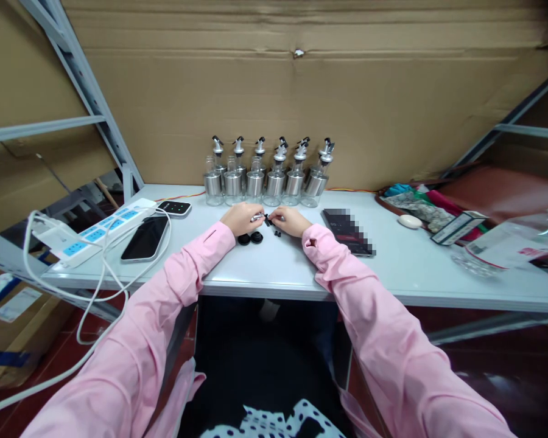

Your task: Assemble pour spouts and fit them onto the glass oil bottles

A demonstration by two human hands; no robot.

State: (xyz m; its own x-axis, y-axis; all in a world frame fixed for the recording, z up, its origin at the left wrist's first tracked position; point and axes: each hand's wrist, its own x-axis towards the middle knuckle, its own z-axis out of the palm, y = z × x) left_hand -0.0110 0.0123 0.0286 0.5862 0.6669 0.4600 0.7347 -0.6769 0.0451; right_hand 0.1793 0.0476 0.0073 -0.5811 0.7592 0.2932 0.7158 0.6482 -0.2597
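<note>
My left hand (pixel 240 219) is closed around a small silver pour spout (pixel 257 216), mostly hidden by the fingers. Opposite it, my right hand (pixel 291 220) pinches a small black spout piece (pixel 268 220) close to the silver part; whether the two touch I cannot tell. Round black caps (pixel 256 237) lie just below my left hand. Tiny black pieces (pixel 277 233) rest under my right fingers. Behind both hands stand glass bottles with steel sleeves (pixel 254 184) in two rows. Several carry silver spouts with black flaps (pixel 280 152); the front ones at left have bare necks.
On the left lie a phone (pixel 145 238), a white power strip (pixel 107 231) with looping cable and a small black device (pixel 175 208). A dark flat package (pixel 342 228) is right of my hands. Farther right are a white oval object (pixel 410 221), a small box (pixel 459 228) and a clear plastic container (pixel 516 240).
</note>
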